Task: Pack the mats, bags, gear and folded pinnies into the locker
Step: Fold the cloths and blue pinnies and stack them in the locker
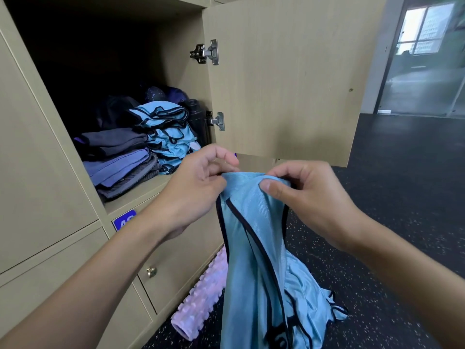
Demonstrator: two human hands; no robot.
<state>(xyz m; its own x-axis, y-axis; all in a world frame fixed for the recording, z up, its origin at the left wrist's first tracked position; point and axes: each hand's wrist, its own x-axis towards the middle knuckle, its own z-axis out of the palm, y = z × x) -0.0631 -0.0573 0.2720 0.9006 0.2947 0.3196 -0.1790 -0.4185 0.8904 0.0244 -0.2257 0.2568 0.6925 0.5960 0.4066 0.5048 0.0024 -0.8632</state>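
My left hand [201, 182] and right hand [299, 195] pinch the blue pinny's [256, 248] top edge. Align trim before folding; stack on locker [136, 195] pile.

Only two hands and forearms are in view. Left hand [197, 190] and left forearm [100, 268] are bare all the way to the lower-left frame edge. Right hand [314, 200] and right forearm [402, 260] are bare to the lower-right edge. Nails are short and trimmed; the right thumbnail [266, 185] looks plain. Clothing cannot be told, since nothing above the forearms is in frame.
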